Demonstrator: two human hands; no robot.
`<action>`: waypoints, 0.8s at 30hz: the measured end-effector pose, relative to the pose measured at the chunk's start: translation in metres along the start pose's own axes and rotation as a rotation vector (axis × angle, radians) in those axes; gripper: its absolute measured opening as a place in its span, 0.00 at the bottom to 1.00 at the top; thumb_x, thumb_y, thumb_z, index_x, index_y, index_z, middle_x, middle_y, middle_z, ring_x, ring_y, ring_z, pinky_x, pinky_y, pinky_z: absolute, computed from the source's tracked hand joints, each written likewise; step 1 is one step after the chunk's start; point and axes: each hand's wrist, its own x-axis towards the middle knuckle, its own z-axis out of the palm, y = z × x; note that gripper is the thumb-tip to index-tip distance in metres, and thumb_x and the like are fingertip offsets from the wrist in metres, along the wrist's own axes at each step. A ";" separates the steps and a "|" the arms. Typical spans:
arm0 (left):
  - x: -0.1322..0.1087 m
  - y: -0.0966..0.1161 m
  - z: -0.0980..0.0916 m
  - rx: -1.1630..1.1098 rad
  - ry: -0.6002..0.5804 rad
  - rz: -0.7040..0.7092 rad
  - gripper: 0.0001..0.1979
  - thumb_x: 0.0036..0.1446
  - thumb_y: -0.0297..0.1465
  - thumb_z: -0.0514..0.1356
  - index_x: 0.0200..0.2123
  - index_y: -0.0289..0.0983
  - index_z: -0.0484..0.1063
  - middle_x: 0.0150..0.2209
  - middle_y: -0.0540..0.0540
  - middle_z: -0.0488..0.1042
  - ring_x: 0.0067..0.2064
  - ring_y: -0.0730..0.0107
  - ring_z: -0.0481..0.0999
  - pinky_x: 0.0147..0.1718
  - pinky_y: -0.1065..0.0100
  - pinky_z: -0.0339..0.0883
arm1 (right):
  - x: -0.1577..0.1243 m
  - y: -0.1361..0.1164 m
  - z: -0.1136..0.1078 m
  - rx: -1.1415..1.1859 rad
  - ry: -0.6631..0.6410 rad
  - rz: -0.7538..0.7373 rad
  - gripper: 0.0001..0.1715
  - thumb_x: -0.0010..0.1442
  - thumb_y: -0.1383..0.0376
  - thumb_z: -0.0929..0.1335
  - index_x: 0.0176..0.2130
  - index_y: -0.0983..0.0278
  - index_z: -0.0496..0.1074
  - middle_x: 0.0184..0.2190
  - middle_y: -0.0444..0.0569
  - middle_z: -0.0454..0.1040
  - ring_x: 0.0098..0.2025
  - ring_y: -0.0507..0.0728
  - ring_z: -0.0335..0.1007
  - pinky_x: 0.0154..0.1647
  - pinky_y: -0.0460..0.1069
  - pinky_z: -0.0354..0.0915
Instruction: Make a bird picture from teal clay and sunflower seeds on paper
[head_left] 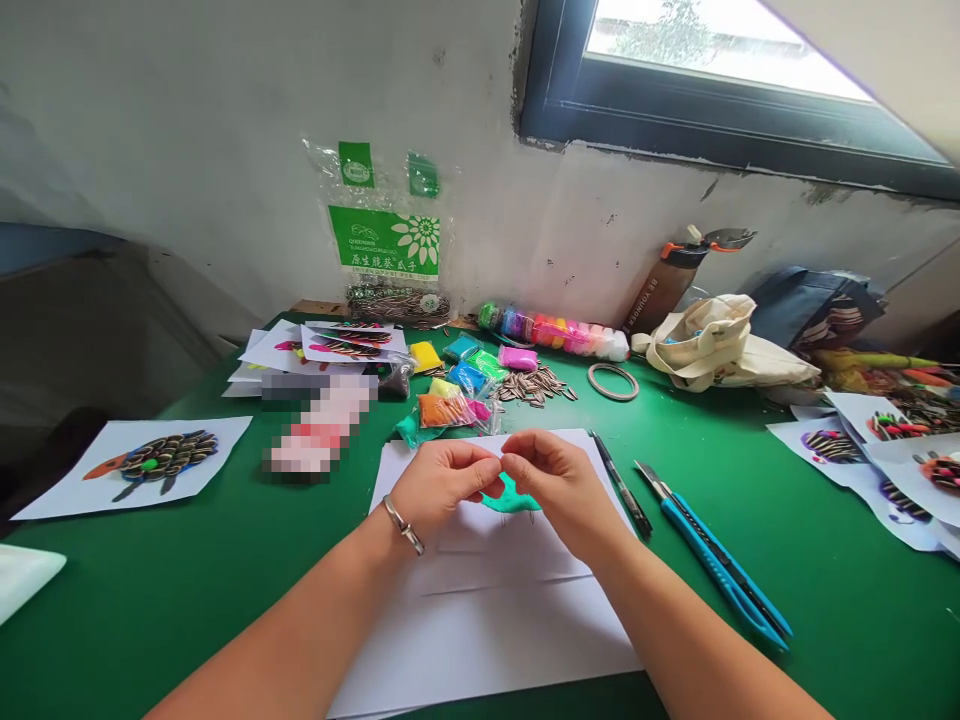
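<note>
My left hand, with a silver bracelet on its wrist, pinches thumb and fingers together. Its fingertips meet those of my right hand, which is closed in a pinch too. Whatever lies between the fingertips is too small or hidden to make out. Just below them, a flat patch of green modelling clay lies on white paper, partly covered by my fingers. Short pen lines show under the patch. A black pen rests along the paper's right edge, with a blue utility knife farther right.
Behind the paper lie clay packets and loose sunflower seeds. A seed bag leans on the wall. A tape roll, cloth bag and bottle stand back right. Seed pictures lie left and right.
</note>
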 end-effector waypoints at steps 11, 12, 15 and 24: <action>0.001 -0.004 -0.003 -0.038 0.009 0.001 0.15 0.48 0.42 0.65 0.28 0.34 0.75 0.25 0.47 0.75 0.30 0.70 0.71 0.32 0.69 0.65 | -0.001 -0.004 0.001 0.012 -0.060 0.058 0.09 0.55 0.62 0.67 0.29 0.65 0.73 0.24 0.43 0.67 0.27 0.49 0.58 0.28 0.45 0.56; 0.001 -0.004 -0.002 -0.033 0.001 0.009 0.15 0.48 0.42 0.65 0.28 0.34 0.75 0.25 0.47 0.75 0.30 0.70 0.71 0.32 0.69 0.65 | -0.001 -0.004 0.001 0.008 -0.056 0.056 0.09 0.55 0.62 0.67 0.28 0.65 0.72 0.23 0.43 0.67 0.27 0.49 0.58 0.28 0.45 0.56; 0.000 -0.003 0.000 -0.013 -0.017 0.027 0.14 0.48 0.40 0.65 0.26 0.33 0.75 0.24 0.46 0.75 0.29 0.70 0.70 0.31 0.68 0.64 | -0.002 -0.004 0.000 -0.021 -0.062 0.047 0.08 0.55 0.62 0.67 0.28 0.65 0.72 0.24 0.43 0.67 0.28 0.50 0.59 0.28 0.46 0.56; 0.001 -0.002 -0.003 0.002 0.034 0.014 0.15 0.47 0.42 0.65 0.26 0.34 0.75 0.24 0.47 0.74 0.29 0.71 0.71 0.32 0.69 0.64 | -0.002 -0.008 0.000 0.037 -0.115 0.094 0.12 0.57 0.59 0.66 0.31 0.65 0.74 0.25 0.43 0.67 0.27 0.49 0.57 0.28 0.46 0.55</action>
